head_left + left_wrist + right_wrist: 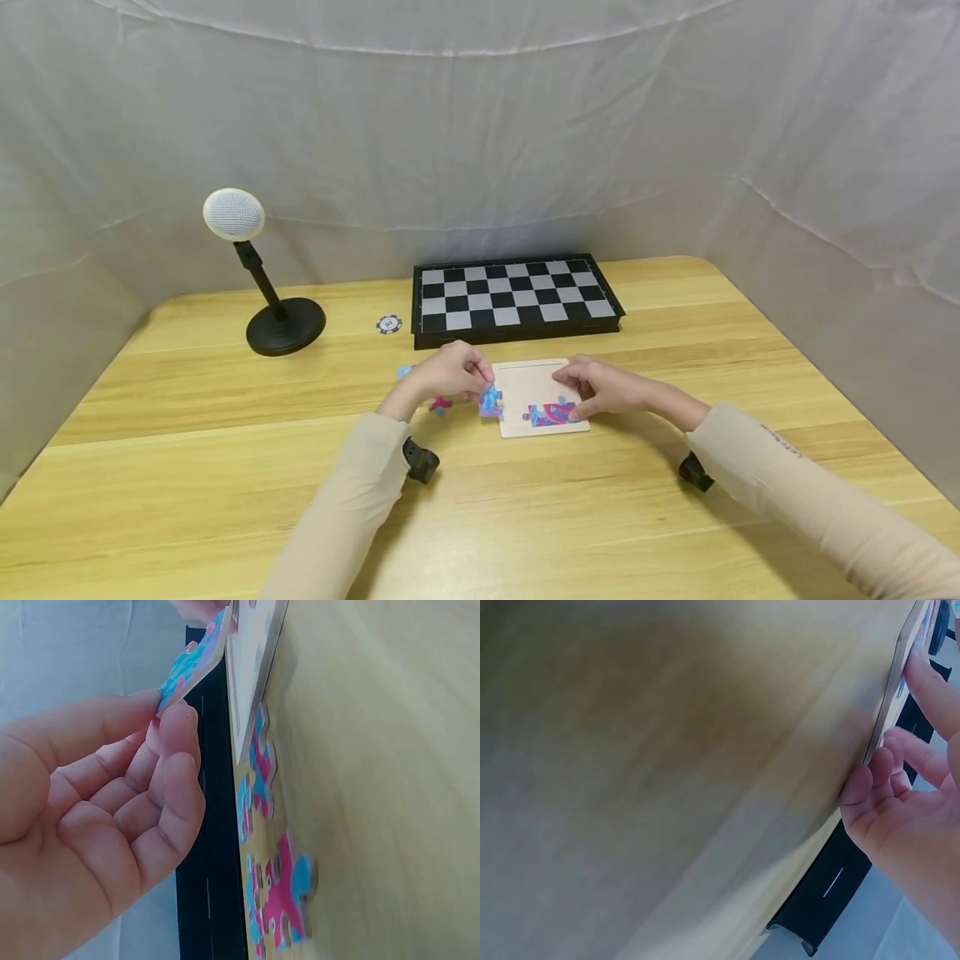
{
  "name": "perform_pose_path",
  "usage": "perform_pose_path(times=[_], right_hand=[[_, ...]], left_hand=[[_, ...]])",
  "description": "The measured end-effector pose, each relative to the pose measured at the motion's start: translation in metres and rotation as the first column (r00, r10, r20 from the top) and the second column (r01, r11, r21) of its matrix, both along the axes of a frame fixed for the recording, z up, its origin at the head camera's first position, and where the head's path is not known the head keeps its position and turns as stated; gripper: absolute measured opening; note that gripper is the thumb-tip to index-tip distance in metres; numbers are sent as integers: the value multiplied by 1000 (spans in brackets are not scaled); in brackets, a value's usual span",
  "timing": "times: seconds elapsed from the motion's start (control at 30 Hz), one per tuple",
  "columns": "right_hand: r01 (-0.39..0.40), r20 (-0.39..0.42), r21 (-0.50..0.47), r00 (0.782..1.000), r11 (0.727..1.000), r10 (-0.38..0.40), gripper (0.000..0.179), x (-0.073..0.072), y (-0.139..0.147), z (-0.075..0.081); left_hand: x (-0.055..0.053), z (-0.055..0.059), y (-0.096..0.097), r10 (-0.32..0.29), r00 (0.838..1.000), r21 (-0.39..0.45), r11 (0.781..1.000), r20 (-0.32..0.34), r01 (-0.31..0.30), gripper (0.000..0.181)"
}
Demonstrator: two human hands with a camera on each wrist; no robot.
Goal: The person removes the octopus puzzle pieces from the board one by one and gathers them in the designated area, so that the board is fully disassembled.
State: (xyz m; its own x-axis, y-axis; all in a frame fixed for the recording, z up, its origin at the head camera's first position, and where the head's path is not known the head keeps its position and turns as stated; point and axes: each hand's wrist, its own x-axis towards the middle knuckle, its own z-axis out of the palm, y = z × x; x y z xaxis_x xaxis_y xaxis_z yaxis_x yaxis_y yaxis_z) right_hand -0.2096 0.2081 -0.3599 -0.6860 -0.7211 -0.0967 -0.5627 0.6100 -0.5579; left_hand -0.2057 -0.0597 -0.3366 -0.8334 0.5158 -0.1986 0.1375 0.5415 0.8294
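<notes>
"What worries you on the feed?"

"The pinch. I see the left hand (pixel 450 371) holding a piece (pixel 491 402) between thumb and forefinger, the other fingers curled in. That piece is tilted, by the tray's (pixel 528 375) left rim; I judge a loose pinch could drop it askew there."

"And the right hand (pixel 606 388)?"

"Fingers bent at the tray's right edge, holding it, thumb down by the strip (pixel 551 413) lying low in the tray. Too much thumb pressure might shift that strip; too slack, and a bump could slide the tray."

"Anything in the way?"

"The loose pieces (pixel 440 404) left of the tray, partly hidden by the left hand in my head view. A sleeve could scatter them. The chessboard (pixel 517 293) sits just behind; the chip (pixel 388 324) and the stand (pixel 286 326) are out of reach of trouble."
</notes>
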Motion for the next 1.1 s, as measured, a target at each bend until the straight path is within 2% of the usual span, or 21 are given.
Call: perform_pose_path(times=[0.17,0.3,0.53,0.83,1.1], right_hand=[[25,-19,10,1000,1000,-25,65,1,0,1],[36,-27,16,999,999,-36,65,3,0,1],[32,-34,17,999,999,-32,64,2,0,-1],[25,-42,20,999,999,-24,62,1,1,-1],[25,-42,20,999,999,-24,63,0,1,-2]], left_hand=[[4,4,-13,-5,1000,20,1000,-9,5,3],[7,5,-26,-19,1000,48,999,-25,20,1],[12,4,-43,52,999,52,997,4,-52,4],[17,-1,-66,80,997,32,996,11,-80,3],[21,-5,-83,77,997,59,995,25,-78,4]])
